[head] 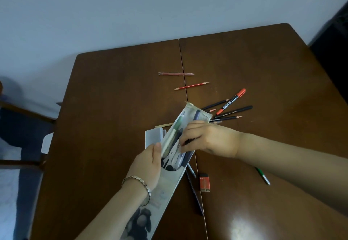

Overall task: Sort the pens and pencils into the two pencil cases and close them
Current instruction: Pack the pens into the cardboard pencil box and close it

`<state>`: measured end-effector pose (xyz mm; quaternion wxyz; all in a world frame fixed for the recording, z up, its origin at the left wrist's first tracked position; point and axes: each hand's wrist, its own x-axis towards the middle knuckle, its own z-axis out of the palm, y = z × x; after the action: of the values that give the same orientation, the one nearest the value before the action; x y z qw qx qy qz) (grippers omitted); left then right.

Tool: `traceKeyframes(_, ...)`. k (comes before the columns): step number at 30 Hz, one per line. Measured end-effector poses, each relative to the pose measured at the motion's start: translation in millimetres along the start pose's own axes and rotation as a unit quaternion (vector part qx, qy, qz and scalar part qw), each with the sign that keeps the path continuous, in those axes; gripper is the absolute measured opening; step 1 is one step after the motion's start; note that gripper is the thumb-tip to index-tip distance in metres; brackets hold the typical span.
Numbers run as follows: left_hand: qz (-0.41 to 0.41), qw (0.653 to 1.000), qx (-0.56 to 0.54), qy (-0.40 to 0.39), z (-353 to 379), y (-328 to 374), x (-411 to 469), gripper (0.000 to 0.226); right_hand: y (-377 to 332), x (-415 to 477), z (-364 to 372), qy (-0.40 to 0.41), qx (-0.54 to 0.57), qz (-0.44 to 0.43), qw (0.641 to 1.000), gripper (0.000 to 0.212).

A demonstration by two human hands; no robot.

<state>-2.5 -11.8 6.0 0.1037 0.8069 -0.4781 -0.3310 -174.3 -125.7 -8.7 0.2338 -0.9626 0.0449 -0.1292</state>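
Head view: pale translucent fabric pencil case (185,116), rim gripped by left hand (148,166); right hand (206,138) pinches slim dark pen (188,141), mostly hidden; flat grey case (153,136) largely covered.

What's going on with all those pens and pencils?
A person is filling a grey pencil case. The left hand holds it open while the right hand pinches a dark pen at its mouth. Several pens are already inside. An orange-capped marker, dark pencils, a red pencil and an eraser lie on the wooden table.
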Motion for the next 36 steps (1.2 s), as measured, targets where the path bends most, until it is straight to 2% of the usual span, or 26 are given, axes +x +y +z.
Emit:
traceKeyframes(3,0.034,0.999,0.018,0.014,3,-3,-4,0.037,-4,-2,-4,-0.042,0.08,0.054,0.994,0.021)
traceKeyframes(5,0.05,0.997,0.054,0.022,7,-5,-5,0.033,-7,-1,-2,-0.061,0.076,0.065,0.993,0.02)
traceKeyframes(10,-0.012,1.0,0.011,-0.002,17,0,0,0.04,-1,-5,10,-0.036,-0.001,0.054,0.998,0.021)
traceKeyframes(14,-0.021,1.0,0.006,-0.008,22,4,13,0.04,0,-8,11,-0.038,0.06,0.12,0.99,0.018)
traceKeyframes(15,-0.025,1.0,-0.002,-0.002,22,4,17,0.041,-1,-7,10,-0.013,0.051,0.115,0.992,0.023)
traceKeyframes(17,-0.037,0.999,-0.032,0.017,21,6,26,0.042,5,-8,10,0.119,0.01,0.129,0.984,0.025)
traceKeyframes(19,-0.048,0.997,-0.052,0.038,17,7,33,0.043,22,-16,8,0.266,-0.025,0.215,0.939,0.022)
traceKeyframes(20,-0.052,0.996,-0.06,0.043,16,7,38,0.042,34,-22,5,0.304,-0.052,0.273,0.911,0.019)
traceKeyframes(21,-0.055,0.995,-0.07,0.046,15,7,42,0.042,48,-30,4,0.29,-0.082,0.339,0.891,0.016)
traceKeyframes(22,-0.056,0.994,-0.078,0.049,14,7,44,0.041,62,-40,3,0.237,-0.107,0.405,0.876,0.018)
traceKeyframes(24,-0.047,0.994,-0.08,0.055,15,6,50,0.039,86,-55,4,0.068,-0.12,0.508,0.85,0.031)
traceKeyframes(25,-0.042,0.995,-0.076,0.058,15,6,51,0.038,95,-62,4,-0.003,-0.115,0.525,0.843,0.036)
traceKeyframes(27,-0.038,0.994,-0.079,0.059,17,6,53,0.035,107,-68,4,-0.096,-0.115,0.51,0.847,0.04)
traceKeyframes(30,-0.038,0.995,-0.079,0.055,18,3,55,0.036,113,-65,-4,-0.174,-0.164,0.433,0.869,0.04)
traceKeyframes(32,-0.04,0.995,-0.077,0.055,17,-1,53,0.033,114,-61,-11,-0.19,-0.178,0.419,0.87,0.044)
traceKeyframes(36,-0.057,0.993,-0.083,0.061,9,-10,48,0.038,122,-52,-16,-0.211,-0.169,0.453,0.85,0.055)
